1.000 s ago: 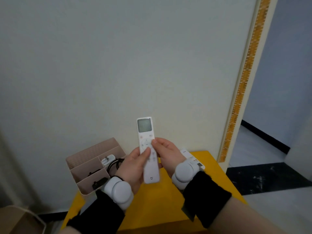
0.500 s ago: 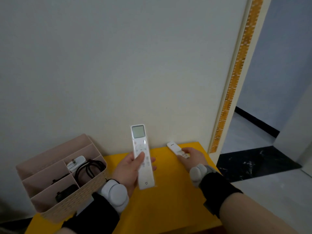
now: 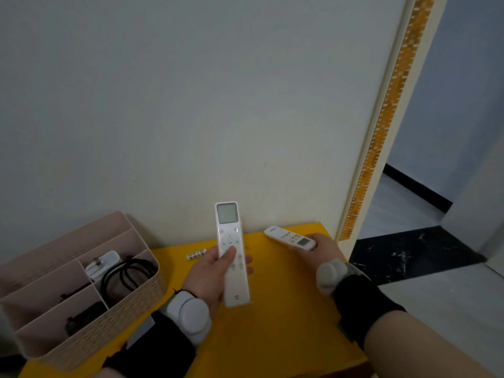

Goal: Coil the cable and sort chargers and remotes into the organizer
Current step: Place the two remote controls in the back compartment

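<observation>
My left hand [image 3: 215,274] grips a long white remote [image 3: 231,249] with a small screen, held upright above the yellow table [image 3: 286,309]. My right hand [image 3: 317,245] holds a second, shorter white remote [image 3: 286,237] near the table's back right corner. At the left stands a beige organizer [image 3: 131,304] with several compartments. It holds a coiled black cable [image 3: 128,274], a white charger [image 3: 102,264] and a dark adapter [image 3: 84,319].
A small white battery [image 3: 196,253] lies on the table by the wall. The wall rises directly behind the table. A doorway with an orange patterned trim [image 3: 381,126] opens to the right, with dark and pale floor beyond.
My right hand let go of the long remote, reached to the back right and picked up the second remote. My left hand kept the long remote. The view shifted right and down.
</observation>
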`<state>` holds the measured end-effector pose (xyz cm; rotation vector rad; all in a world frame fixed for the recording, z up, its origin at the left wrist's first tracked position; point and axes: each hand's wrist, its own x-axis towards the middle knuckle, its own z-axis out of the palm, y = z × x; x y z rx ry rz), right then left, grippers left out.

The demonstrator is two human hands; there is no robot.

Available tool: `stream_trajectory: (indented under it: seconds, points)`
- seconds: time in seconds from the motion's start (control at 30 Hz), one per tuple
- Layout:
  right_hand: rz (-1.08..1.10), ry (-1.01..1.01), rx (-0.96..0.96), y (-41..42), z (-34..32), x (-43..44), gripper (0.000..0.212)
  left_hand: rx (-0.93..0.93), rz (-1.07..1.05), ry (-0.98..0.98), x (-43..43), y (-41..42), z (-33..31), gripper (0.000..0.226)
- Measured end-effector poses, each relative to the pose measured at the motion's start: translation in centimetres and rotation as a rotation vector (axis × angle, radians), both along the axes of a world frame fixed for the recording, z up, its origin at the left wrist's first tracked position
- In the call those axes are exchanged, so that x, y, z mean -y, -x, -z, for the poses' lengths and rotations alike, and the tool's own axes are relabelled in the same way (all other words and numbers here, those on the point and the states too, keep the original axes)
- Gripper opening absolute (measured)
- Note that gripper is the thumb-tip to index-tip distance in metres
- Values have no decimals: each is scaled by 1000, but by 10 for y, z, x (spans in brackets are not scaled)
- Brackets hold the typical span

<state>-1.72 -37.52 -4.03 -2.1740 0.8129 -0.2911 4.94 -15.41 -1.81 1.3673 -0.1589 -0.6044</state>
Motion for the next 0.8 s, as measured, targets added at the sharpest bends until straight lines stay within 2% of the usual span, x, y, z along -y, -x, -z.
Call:
stream_trajectory:
  seconds: [0.07,0.17,0.23,0.33,0.4,0.5,0.6,0.8]
  points:
    - [53,-159,206,3,-7,-1,29,5,-4,-2,-3,2,-3,12]
    - [90,-428,390,3,-19,-4,28,0,-15,9,-11,6,-8,14]
    - [73,-638,463,3,-32,-13,28,4,-26,21,-16,8,-13,15]
    - [12,-816,496,0,-52,-37,29,18,-31,47,-22,15,-25,13]
    - [-71,-850,493,-2,-62,-55,35,33,-24,56,-27,21,-34,13]
    - [-181,-794,470,-3,-77,-83,37,40,-7,70,-38,30,-46,12]
    - [-199,-765,487,-6,-88,-111,42,29,6,92,-55,37,-57,13]
    - [-184,-984,535,-9,-112,-162,33,50,-85,111,-99,46,-74,23]
